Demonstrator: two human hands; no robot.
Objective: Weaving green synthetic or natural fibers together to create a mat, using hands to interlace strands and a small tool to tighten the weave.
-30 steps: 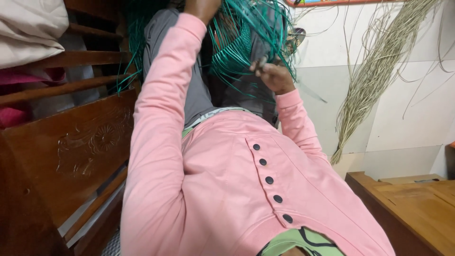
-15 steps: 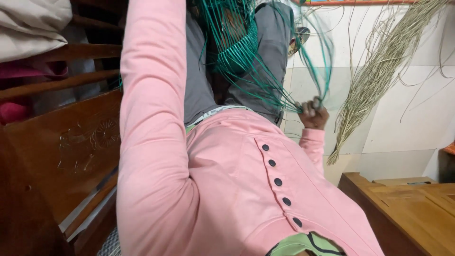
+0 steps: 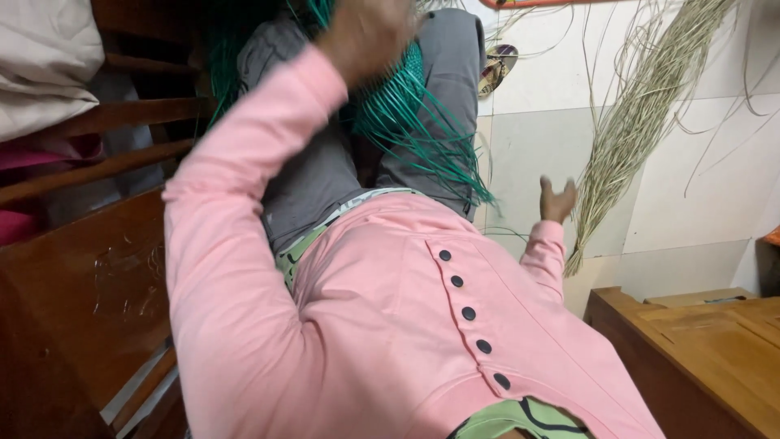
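Two hands up, both busy around the green weaving. Left hand [image 3: 366, 36] sits at 12 o'clock of the view, blurred, pressed on the half-woven green basket piece [image 3: 406, 85] on the person's lap; it seems to grip the woven edge, but the blur means I cannot tell if the fingers are closed. Right hand [image 3: 557, 199] is out at 3 o'clock from the basket piece, fingers spread, holding nothing.

Change: half a second ago that right hand was pinching a bunch of green strands [image 3: 443, 158] pulled out sideways; now the strands have dropped back and hang fanned from the weave toward 5 o'clock, apart from the hand. A second ago the same hand was up against the weave itself. The left arm has also swung: the pink sleeve [image 3: 236, 211] was near upright, now angled with the hand lower on the weave. I'd judge one pull-through stroke finished and let go, the strand drawn tight, the weave held steady by the left.

Around: carved wooden bed frame [image 3: 89, 268] at 9 o'clock, a bundle of pale dry reeds [image 3: 642, 122] on the tiled floor just past the right hand at 2 o'clock, a wooden box [image 3: 707, 358] at 4 o'clock. A sandal [image 3: 497, 67] lies beyond the grey-trousered knee [image 3: 455, 49].
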